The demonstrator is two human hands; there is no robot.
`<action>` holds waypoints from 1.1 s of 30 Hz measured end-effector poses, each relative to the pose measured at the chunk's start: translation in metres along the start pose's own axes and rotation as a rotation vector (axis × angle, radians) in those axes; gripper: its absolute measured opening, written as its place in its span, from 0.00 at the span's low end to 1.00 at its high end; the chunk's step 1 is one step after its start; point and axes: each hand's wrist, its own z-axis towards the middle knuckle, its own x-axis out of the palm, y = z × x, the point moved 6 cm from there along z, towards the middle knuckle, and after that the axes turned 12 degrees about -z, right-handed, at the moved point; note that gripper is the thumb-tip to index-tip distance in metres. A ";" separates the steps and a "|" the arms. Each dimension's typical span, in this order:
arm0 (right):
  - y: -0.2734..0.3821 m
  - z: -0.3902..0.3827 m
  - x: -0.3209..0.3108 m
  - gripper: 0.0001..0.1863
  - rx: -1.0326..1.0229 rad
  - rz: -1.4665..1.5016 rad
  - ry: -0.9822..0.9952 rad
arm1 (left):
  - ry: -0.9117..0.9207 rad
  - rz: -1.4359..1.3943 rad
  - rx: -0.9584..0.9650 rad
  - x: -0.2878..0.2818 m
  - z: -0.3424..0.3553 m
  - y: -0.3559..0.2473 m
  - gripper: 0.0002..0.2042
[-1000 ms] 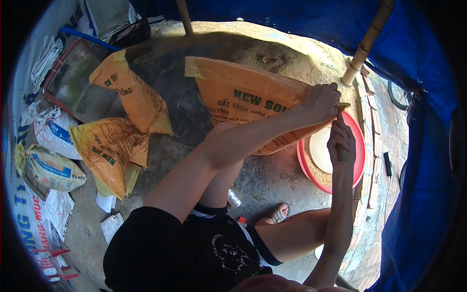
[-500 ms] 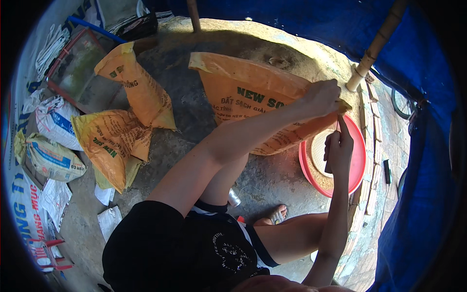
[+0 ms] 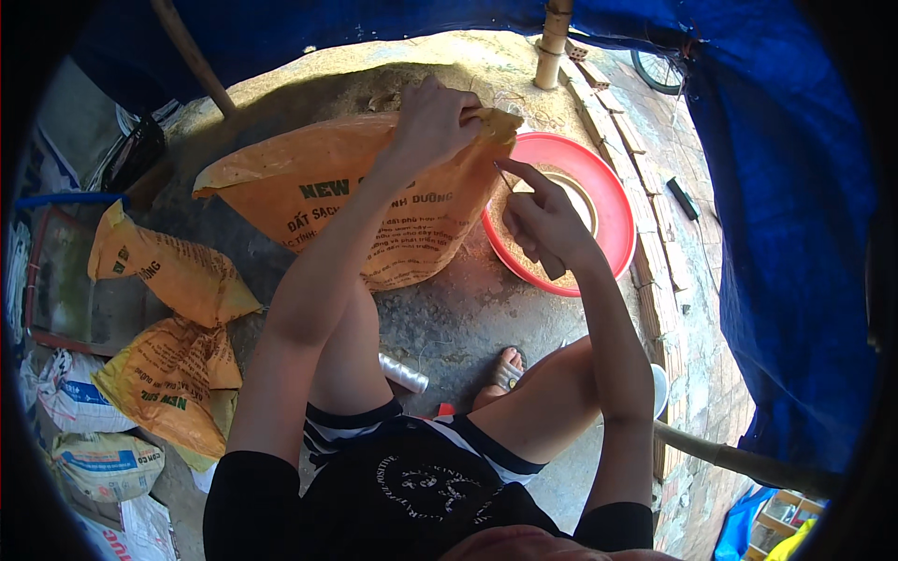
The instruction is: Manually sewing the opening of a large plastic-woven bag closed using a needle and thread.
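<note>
An orange woven sack (image 3: 374,210) stands filled out in front of me, its top edge folded flat. My left hand (image 3: 435,122) is closed on that edge near its right-hand corner. Just right of the corner, my right hand (image 3: 547,220) is closed round an awl-like tool (image 3: 554,268) with a brown handle. Its thin metal shaft points up toward the sack, along my forefinger. Whether the tip touches the sack, I cannot tell. Behind my right hand is a red basin (image 3: 613,201) holding tan grainy material and a pale round dish.
Two filled orange sacks (image 3: 173,271) lie at the left beside white sacks (image 3: 108,467). A silvery spool (image 3: 402,372) lies near my feet. Bamboo poles (image 3: 554,47), a brick edging (image 3: 655,271) and a blue tarp (image 3: 776,234) bound the right and far sides.
The whole view has swung, so everything appears farther left. My left hand keeps its grip on the sack's edge. My right hand still holds the tool close to the corner.
</note>
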 end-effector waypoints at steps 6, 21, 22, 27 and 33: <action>-0.017 0.000 -0.032 0.18 -0.058 -0.082 -0.324 | 0.066 -0.111 -0.039 0.005 -0.001 0.000 0.11; -0.049 0.049 -0.045 0.15 -0.112 0.065 -0.308 | -0.128 0.116 0.455 -0.002 -0.030 -0.070 0.16; -0.050 0.049 -0.048 0.13 -0.095 0.042 -0.353 | -0.128 0.065 0.450 -0.002 -0.026 -0.064 0.12; -0.045 0.039 -0.058 0.10 -0.124 -0.110 -0.475 | -0.124 -0.094 0.346 -0.004 -0.021 -0.044 0.05; -0.024 0.011 -0.057 0.12 -0.053 -0.211 -0.399 | 0.017 -0.151 0.220 -0.002 -0.025 -0.041 0.05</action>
